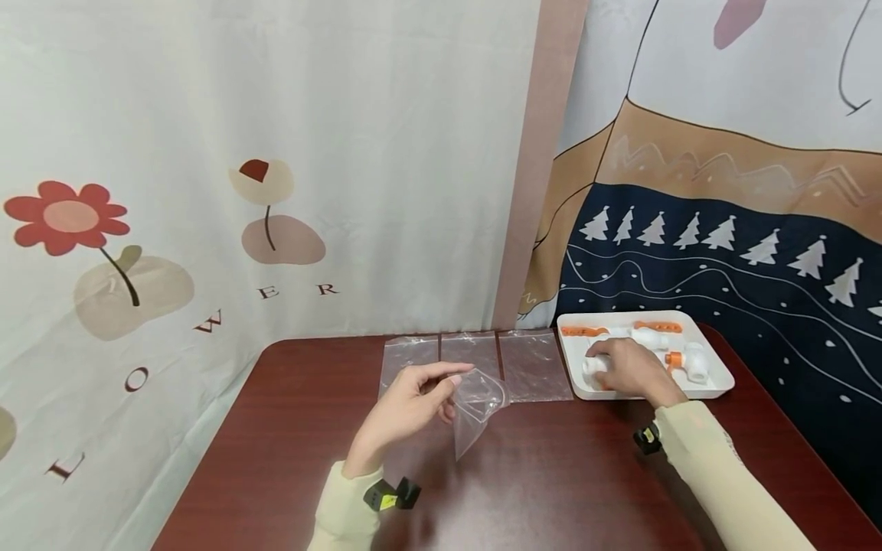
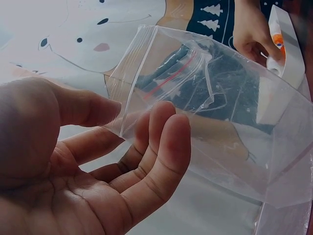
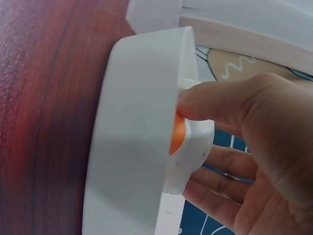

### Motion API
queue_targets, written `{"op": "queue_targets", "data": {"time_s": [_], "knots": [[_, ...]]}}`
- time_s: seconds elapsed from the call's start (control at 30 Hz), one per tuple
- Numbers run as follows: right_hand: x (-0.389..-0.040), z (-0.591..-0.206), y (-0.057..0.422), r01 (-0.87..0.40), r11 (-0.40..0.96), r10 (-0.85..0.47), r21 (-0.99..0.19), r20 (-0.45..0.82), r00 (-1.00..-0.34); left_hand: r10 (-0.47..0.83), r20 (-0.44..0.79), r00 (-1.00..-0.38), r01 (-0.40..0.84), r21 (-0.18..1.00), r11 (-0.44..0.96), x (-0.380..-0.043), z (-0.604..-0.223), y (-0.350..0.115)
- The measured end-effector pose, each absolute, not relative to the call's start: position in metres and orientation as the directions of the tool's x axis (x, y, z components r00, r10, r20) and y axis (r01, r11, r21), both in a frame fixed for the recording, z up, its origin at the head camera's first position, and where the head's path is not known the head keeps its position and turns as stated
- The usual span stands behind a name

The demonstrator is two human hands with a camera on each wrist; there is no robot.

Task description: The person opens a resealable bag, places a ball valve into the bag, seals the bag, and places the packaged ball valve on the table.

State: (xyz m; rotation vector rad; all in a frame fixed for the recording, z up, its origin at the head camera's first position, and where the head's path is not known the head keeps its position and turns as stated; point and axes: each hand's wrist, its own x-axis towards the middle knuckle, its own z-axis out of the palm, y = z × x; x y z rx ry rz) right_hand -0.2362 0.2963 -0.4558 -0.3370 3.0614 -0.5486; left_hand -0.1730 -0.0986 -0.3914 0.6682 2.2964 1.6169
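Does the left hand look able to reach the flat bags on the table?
Probably yes: the flat bags lie uncovered just beyond the left hand, though it pinches another clear bag.

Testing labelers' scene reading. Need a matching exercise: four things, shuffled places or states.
1. person's bare left hand
2. person's bare right hand
3. shallow white rectangular tray
4. row of flat clear plastic bags

A. grips a rounded white plastic piece
B. left of the tray in the head view, lying flat
C. pinches a loose clear plastic zip bag
D. contains orange strips

Pairs: 1-C, 2-A, 3-D, 4-B
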Motion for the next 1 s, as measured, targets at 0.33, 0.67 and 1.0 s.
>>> {"op": "queue_targets", "data": {"time_s": [0.33, 0.67, 1.0], "knots": [[-0.225, -0.451, 0.3, -0.167, 0.862, -0.128, -0.479, 0.112, -0.985, 0.514, 0.076, -0.854, 0.247, 0.93, 0.273, -0.173, -0.389, -0.099], [-0.212, -0.45, 0.301, -0.12, 0.784, -0.014, -0.609, 0.176, -0.984, 0.503, 0.058, -0.862, 0.223, 0.935, 0.274, -0.17, -0.39, -0.096], [-0.206, -0.456, 0.298, -0.072, 0.696, 0.089, -0.714, 0.185, -0.979, 0.495, 0.067, -0.867, 0.231, 0.932, 0.279, -0.168, -0.389, -0.096]]}}
